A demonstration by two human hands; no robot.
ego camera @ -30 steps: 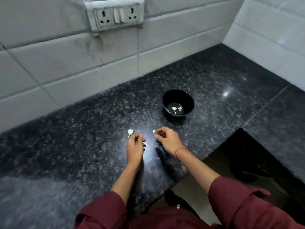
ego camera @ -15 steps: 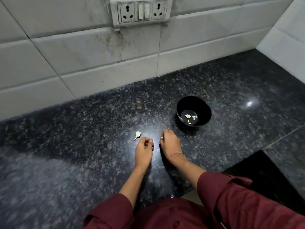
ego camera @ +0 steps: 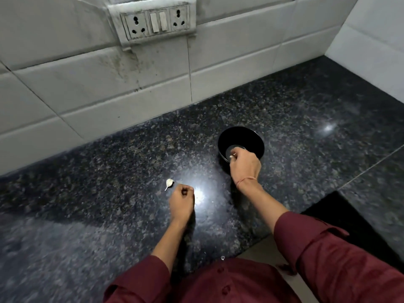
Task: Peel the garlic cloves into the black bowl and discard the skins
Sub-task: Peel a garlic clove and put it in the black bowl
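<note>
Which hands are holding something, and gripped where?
Right hand pinches a small pale bit, likely a garlic clove, between fingertips over the black bowl; which part, too small to tell. Left hand is curled; contents cannot be told.

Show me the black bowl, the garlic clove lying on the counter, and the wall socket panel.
black bowl (ego camera: 249, 135), head view, on its far inner wall.
garlic clove (ego camera: 169, 183), head view, on its plump body, not the thin tail.
socket panel (ego camera: 159, 21), head view, on the two middle switches.
</note>
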